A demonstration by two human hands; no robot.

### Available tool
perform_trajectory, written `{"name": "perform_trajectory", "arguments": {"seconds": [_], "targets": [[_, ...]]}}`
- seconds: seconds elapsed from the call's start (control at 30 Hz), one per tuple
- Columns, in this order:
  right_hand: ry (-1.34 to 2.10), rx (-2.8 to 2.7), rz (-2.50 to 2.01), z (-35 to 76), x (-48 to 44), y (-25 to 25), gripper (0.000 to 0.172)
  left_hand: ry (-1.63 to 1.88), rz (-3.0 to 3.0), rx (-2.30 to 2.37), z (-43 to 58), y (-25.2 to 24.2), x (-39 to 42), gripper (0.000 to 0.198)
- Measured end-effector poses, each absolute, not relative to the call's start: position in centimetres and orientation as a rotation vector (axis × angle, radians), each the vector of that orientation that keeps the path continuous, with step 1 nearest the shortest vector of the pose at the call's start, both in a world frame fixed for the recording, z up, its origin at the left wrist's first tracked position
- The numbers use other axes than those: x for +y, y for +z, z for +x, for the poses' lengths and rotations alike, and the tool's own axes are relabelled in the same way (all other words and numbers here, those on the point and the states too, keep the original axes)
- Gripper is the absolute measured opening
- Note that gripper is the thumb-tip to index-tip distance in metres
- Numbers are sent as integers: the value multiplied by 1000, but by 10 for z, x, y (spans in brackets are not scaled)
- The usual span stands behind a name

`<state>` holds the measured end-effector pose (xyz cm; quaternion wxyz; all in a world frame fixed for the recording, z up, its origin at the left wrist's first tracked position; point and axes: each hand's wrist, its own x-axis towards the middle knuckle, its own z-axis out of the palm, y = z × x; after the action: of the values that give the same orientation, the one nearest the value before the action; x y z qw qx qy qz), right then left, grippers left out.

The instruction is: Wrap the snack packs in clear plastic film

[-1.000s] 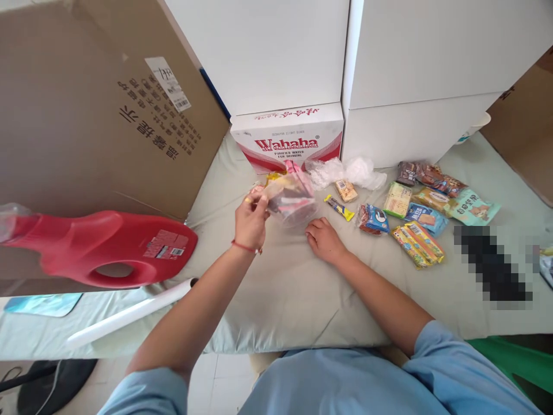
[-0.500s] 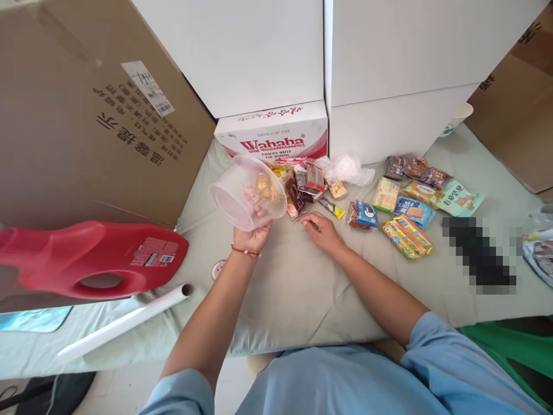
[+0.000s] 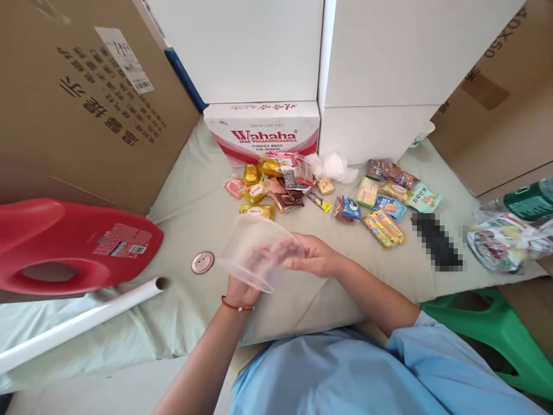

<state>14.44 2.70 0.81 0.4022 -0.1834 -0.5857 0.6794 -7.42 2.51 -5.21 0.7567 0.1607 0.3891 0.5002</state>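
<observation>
Centrally placed: a translucent tub [image 3: 244, 236] between two hands

The tub is held above the cloth-covered table [image 3: 181, 317], near its front edge, and is tilted rather than upright; its outline is seen to be longest from left to right. By the left hand [image 3: 253, 275], set at the near lower side, the tub is borne in partly curled fingers, which are seen blurred through the plastic; whether they lie inside or outside the wall cannot be told. From that hand, the tub's bulk lies forward and to both sides. By the right hand [image 3: 313, 256], the right end is touched, with the thumb parted from the fingers; how firmly it is gripped cannot be told. The two hands are about equally near. Just beyond the tub, away from the body, a yellow packet [image 3: 257, 211] is found with its long axis left to right, at the near edge of a heap of wrapped snacks [image 3: 291, 199]. A second group of snacks [image 3: 383, 227] is set forward and to the right, nearer to the right hand.

On the white-and-red carton [image 3: 263, 135], "Wahaha" and "PURIFIED WATER FOR DRINKING" are printed. On the left brown carton [image 3: 38, 132], "温馨提示" is shown aslant; on the right brown carton [image 3: 470, 144], "40X50" is read. The label on the red jug [image 3: 82, 230] is too small to be read.
</observation>
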Motion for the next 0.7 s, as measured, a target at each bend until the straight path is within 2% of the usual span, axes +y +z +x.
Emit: {"name": "perform_trajectory", "arguments": {"seconds": [0.07,0.17,0.37,0.43,0.5,0.57,0.7], "targets": [[1622,-1581,-519,157,6,22,35,1069,410,876,-68,-55,17,21],[1237,-1805,-786,193,-27,38,21,1048,612,909,-62,-56,6,29],[125,-1812,-1570,303,-83,66,19,985,837,1022,-62,-58,-1,41],[-102,-1775,-1732,331,-96,79,20,986,827,1045,-61,-56,-2,44],[-82,-1876,-1748,339,-103,87,22,928,797,1032,-57,-50,-4,49],[103,-2077,-1637,326,-106,83,25,828,736,971,-49,-42,-9,56],[413,-2471,-1401,261,-103,40,31,733,693,943,-29,-27,-18,78]]}}
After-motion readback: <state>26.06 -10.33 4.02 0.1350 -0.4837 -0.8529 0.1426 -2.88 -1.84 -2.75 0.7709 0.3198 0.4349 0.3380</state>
